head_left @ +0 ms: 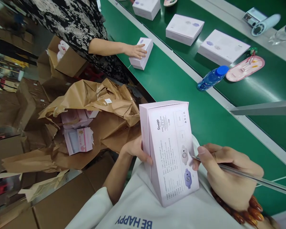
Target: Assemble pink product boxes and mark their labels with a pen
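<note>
Close to my chest, a pale pink printed box (171, 152) is tilted, its back panel showing small print and two watch pictures. My left hand (138, 151) is closed on its left side, with the thumb on the edge. In my right hand (228, 171) is a pair of slim metal tweezers (240, 175), gripped between thumb and fingers. The pointed tip touches or nearly touches the box's right edge beside the upper watch picture; I cannot tell which. Part of my right fingertips is hidden behind the box.
Across the green table (173, 82), a co-worker's hand (135, 51) rests on another box (143, 57). A blue-capped bottle (211, 79), a pink tray (245, 68) and several boxes (224, 47) lie beyond. A metal bar (264, 107) crosses at right. Brown paper (105, 105) with torn packaging fills the left.
</note>
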Demonstrator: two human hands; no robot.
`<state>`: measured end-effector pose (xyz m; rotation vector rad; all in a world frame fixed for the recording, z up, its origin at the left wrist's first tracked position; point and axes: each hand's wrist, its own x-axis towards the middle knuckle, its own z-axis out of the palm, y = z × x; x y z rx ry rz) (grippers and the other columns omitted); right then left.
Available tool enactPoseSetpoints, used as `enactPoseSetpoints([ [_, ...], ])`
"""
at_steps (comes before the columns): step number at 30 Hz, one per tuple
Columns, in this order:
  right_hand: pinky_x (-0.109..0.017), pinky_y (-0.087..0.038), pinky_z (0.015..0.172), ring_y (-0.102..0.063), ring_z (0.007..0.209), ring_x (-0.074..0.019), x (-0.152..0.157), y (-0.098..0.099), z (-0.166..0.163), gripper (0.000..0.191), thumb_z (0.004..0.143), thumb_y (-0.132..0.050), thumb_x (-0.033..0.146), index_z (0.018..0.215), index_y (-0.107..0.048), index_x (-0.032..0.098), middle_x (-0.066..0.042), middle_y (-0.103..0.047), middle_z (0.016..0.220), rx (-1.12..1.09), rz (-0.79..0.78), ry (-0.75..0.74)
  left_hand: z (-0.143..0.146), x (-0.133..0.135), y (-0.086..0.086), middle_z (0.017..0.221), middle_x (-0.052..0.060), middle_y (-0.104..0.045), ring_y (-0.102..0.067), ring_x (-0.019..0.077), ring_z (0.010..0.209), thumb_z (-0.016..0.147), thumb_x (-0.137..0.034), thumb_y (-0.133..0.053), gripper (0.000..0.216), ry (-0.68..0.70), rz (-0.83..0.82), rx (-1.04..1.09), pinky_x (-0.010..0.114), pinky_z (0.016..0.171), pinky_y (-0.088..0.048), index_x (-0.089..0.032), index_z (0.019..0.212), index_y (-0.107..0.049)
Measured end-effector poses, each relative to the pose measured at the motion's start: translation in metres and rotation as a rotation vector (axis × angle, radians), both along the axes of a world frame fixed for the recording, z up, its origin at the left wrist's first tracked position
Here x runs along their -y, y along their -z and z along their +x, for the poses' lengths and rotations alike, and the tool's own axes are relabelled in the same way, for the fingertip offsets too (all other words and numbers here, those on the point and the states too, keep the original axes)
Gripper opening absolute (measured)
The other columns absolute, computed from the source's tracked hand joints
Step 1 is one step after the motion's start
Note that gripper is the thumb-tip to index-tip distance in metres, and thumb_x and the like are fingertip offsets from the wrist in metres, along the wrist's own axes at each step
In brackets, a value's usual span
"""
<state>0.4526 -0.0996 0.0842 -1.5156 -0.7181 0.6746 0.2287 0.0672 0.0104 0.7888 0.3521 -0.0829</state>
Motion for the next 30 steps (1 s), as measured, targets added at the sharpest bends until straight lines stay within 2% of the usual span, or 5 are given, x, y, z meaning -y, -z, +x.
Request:
enactPoseSetpoints([
  [8,-0.027,-0.043,0.042,-0.059,0.042,-0.0126,-0.003,-0.009,-0.001,0.067,0.111,-0.071,0.044,0.047,-0.063,0.026,0.000,-0.064,0.051,0.224,-0.290,-0.046,-0.002,-0.001,0.000,0.088,0.003,-0.089,-0.085,0.0274,0.080,0.052,-0.032,-0.114,0.053,0.035,0.008,-0.029,0.034,0.081,-0.072,-0.025,0.099,-0.089],
  [13,-0.026,-0.040,0.038,-0.052,0.037,-0.0111,-0.004,-0.013,0.000,0.070,0.112,-0.068,0.051,0.046,-0.066,0.026,0.000,-0.061,0.049,0.215,-0.391,-0.078,-0.002,0.000,0.003,0.087,0.003,-0.089,-0.085,0.0281,0.082,0.043,-0.031,-0.117,0.063,0.029,0.026,-0.034,0.035,0.083,-0.071,-0.026,0.099,-0.088],
  [19,-0.026,-0.045,0.043,-0.055,0.040,-0.0120,-0.007,-0.020,0.000,0.065,0.110,-0.070,0.045,0.047,-0.066,0.026,0.000,-0.063,0.051,0.208,-0.392,-0.082,-0.002,0.001,0.004,0.087,0.002,-0.089,-0.084,0.0262,0.079,0.050,-0.034,-0.114,0.056,0.033,0.015,-0.027,0.032,0.080,-0.070,-0.026,0.099,-0.087],
  [25,-0.028,-0.039,0.043,-0.055,0.039,-0.0118,-0.008,-0.025,-0.002,0.059,0.108,-0.069,0.028,0.048,-0.067,0.026,0.001,-0.063,0.052,0.240,-0.421,-0.087,-0.005,0.003,0.011,0.085,0.002,-0.088,-0.084,0.0274,0.080,0.040,-0.039,-0.118,0.066,0.039,0.014,-0.009,0.034,0.081,-0.070,-0.026,0.097,-0.086],
  [30,-0.028,-0.043,0.045,-0.056,0.042,-0.0119,-0.006,-0.020,-0.001,0.057,0.106,-0.072,0.022,0.050,-0.066,0.027,0.003,-0.063,0.052,0.283,-0.325,-0.064,-0.007,0.004,0.012,0.087,0.003,-0.088,-0.084,0.0272,0.081,0.044,-0.043,-0.117,0.066,0.048,0.006,0.008,0.034,0.082,-0.070,-0.026,0.100,-0.087],
])
